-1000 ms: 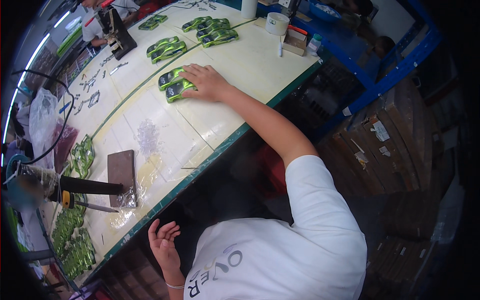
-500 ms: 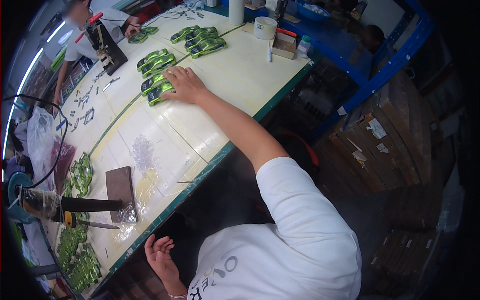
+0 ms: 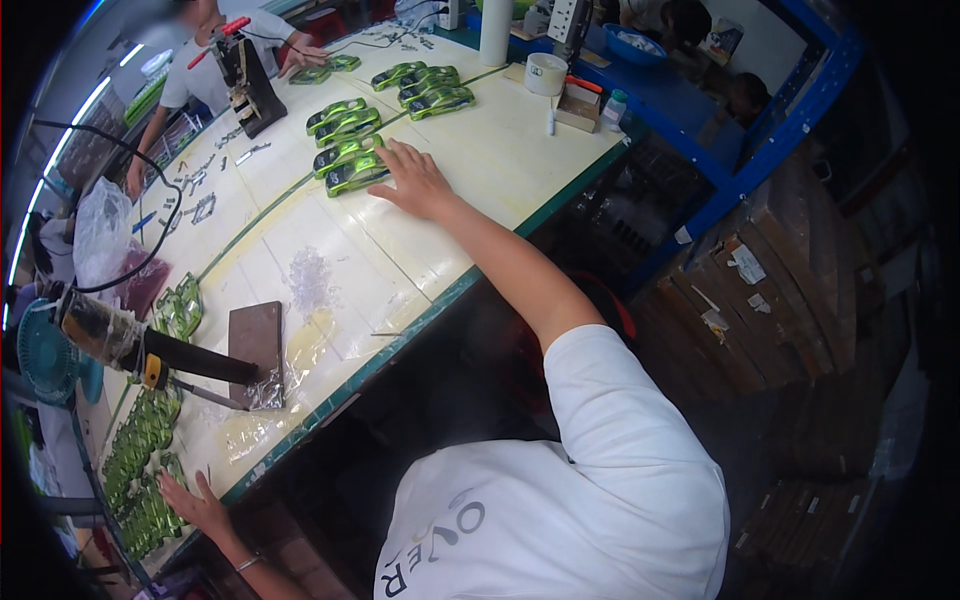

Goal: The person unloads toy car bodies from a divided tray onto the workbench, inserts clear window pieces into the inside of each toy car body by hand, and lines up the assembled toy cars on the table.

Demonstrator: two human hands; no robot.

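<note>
- Head view: A worker in a white T-shirt leans over a long cream tabletop (image 3: 480,170), right hand (image 3: 415,180) stretched far out, fingers spread and palm flat, touching the nearer of two green toy car shells (image 3: 352,170) that lie side by side just left of it; it grips nothing.
- The left hand (image 3: 195,505) rests open, fingers splayed, at the near edge beside a row of green car shells (image 3: 140,470), holding nothing.
- Drawing the pair in cleanly looks to call for fingers curled over both shells at once, sliding them level so neither tips.
- Further groups of green shells (image 3: 420,85) lie farther up the top; a dark block (image 3: 255,340) and a heat tool (image 3: 130,340) sit near the left.
- A second person works a hand press (image 3: 245,75) at the far end. Blue shelving (image 3: 760,130) and stacked cartons (image 3: 790,270) line the right.
</note>
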